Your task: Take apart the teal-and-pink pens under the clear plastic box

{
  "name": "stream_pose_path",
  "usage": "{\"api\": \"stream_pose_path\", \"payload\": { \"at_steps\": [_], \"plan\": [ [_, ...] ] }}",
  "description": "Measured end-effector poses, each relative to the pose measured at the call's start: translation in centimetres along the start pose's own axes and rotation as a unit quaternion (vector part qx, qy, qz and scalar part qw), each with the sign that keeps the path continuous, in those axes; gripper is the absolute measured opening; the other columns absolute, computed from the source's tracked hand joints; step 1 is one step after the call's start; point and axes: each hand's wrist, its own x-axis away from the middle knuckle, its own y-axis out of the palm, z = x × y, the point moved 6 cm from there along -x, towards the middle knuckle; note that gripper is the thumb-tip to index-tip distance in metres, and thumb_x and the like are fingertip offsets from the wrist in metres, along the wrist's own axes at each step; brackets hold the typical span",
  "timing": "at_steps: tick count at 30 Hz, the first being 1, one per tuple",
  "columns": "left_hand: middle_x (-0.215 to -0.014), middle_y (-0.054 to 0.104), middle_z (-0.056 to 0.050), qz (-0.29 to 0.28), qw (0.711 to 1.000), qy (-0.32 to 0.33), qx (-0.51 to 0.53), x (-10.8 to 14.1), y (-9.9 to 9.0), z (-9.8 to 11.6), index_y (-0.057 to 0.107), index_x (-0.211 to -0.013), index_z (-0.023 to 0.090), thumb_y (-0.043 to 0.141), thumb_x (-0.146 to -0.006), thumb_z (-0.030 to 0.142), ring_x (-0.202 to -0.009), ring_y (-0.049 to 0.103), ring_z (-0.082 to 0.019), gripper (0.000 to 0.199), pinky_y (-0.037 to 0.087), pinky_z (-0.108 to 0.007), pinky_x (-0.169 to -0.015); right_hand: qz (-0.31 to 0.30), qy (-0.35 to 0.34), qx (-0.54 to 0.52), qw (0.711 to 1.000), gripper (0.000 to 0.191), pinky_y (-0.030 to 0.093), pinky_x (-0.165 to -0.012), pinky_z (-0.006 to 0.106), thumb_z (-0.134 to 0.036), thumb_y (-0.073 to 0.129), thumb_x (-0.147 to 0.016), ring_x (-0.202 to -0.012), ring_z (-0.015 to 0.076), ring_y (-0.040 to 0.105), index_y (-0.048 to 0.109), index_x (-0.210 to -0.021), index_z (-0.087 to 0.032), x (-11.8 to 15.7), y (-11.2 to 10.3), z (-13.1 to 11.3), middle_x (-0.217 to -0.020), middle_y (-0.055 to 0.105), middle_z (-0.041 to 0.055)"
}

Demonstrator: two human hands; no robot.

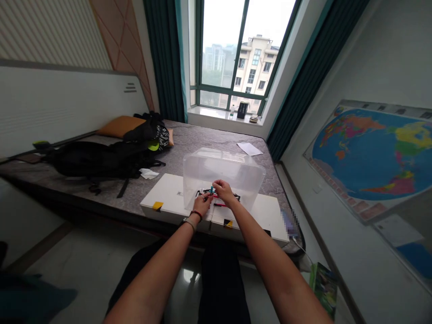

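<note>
Holds a teal item in left hand, cannot tell grip of right hand; works over white boxes on grey mattress, facing window.

Both arms reach forward, bare from the bottom of the view, angling in toward each other! The left forearm slants up and to the right, its wrist roughly in line, and out front the left hand has its fingers drawn together in a pinch. And here's the right forearm, running up and leftward; the right hand sits slightly farther out, fingers curled inward, tips right beside the left's. Contact between them? Too small to tell!
</note>
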Motion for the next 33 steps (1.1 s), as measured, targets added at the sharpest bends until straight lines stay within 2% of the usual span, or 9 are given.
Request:
{"api": "stream_pose_path", "payload": {
  "at_steps": [12,17,20,23,28,33],
  "plan": [
    [-0.063,0.063,0.000,-0.015,0.999,0.024,-0.042,-0.2,0.2,-0.4,0.074,-0.099,0.020,0.057,-0.086,0.045,-0.050,0.057,-0.013,0.033,0.044,-0.026,-0.054,0.008,-0.073,0.061,0.995,0.022,0.048,-0.074,0.029,-0.038,0.058,-0.075,-0.075,0.0165,0.059,0.064,-0.080,-0.017,0.4,0.0,0.0,-0.081,0.066,0.0027],
    [-0.059,0.061,0.001,-0.011,0.998,0.020,-0.053,-0.3,0.3,-0.6,0.074,-0.103,0.019,0.059,-0.086,0.046,-0.050,0.057,-0.013,0.035,0.044,-0.026,-0.054,0.050,-0.062,0.058,0.995,0.027,0.049,-0.076,0.030,-0.035,0.056,-0.078,-0.081,0.0183,0.062,0.068,-0.094,-0.017,1.1,-1.0,0.8,-0.094,0.070,0.0061],
    [-0.059,0.061,0.001,-0.007,0.999,0.002,-0.042,-0.4,0.4,-0.8,0.074,-0.107,0.018,0.060,-0.086,0.045,-0.049,0.056,-0.012,0.037,0.044,-0.025,-0.053,0.107,-0.057,0.083,0.989,0.028,0.049,-0.074,0.030,-0.033,0.054,-0.079,-0.076,0.0179,0.062,0.068,-0.097,-0.017,1.8,-2.0,1.5,-0.092,0.071,0.0060],
    [-0.057,0.060,0.002,0.001,0.999,-0.016,-0.042,-0.4,0.4,-0.7,0.074,-0.109,0.016,0.062,-0.086,0.044,-0.048,0.055,-0.011,0.038,0.042,-0.024,-0.052,0.134,-0.064,0.112,0.982,0.025,0.048,-0.072,0.030,-0.030,0.052,-0.079,-0.072,0.0180,0.062,0.068,-0.094,-0.017,2.6,-2.6,1.9,-0.086,0.071,0.0049],
    [-0.056,0.060,0.002,0.021,1.000,-0.021,-0.009,-0.2,0.2,-0.1,0.073,-0.106,0.014,0.064,-0.083,0.050,-0.045,0.052,-0.010,0.044,0.040,-0.022,-0.048,0.125,-0.090,0.189,0.970,0.023,0.047,-0.070,0.030,-0.026,0.049,-0.085,-0.066,0.0175,0.059,0.069,-0.093,-0.019,4.8,-2.4,2.8,-0.080,0.070,0.0037],
    [-0.053,0.057,0.003,0.026,0.998,-0.012,0.058,-0.4,-0.3,0.1,0.071,-0.108,0.010,0.064,-0.079,0.058,-0.044,0.050,-0.010,0.056,0.040,-0.023,-0.046,0.127,-0.156,0.239,0.950,0.024,0.048,-0.079,0.032,-0.021,0.046,-0.089,-0.080,0.0201,0.062,0.068,-0.096,-0.017,6.8,-1.8,3.4,-0.092,0.070,0.0081]
  ]
}}
